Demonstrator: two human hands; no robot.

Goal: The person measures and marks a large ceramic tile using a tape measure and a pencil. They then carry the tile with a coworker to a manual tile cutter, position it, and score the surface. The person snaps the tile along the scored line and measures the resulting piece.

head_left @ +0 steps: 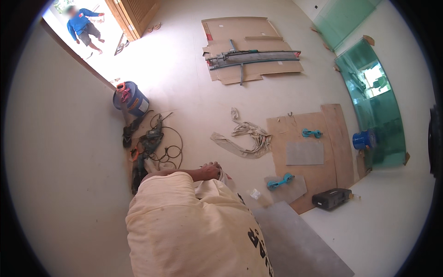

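My left forearm reaches across from under a cream sleeve. My left hand [210, 170] has its fingers curled at a pale, reddish-marked item [224, 176], partly hidden by my shirt [194, 221], so I cannot make out what it holds. My right hand is not visible. To the left lie corded power tools [152, 141] with looped cables. To the right, a turquoise double suction lifter [280, 182] rests on a grey tile, near a small clear plastic packet [255, 194].
A bundled cloth [254, 143], board [337, 147], second lifter [311, 133], black case [330, 198] and large grey tile [295, 235] lie around me. Ahead is a tile cutter [254, 57] on cardboard. Buckets [134, 101], glass panels [378, 115] and another person [83, 28] in the doorway are also visible.
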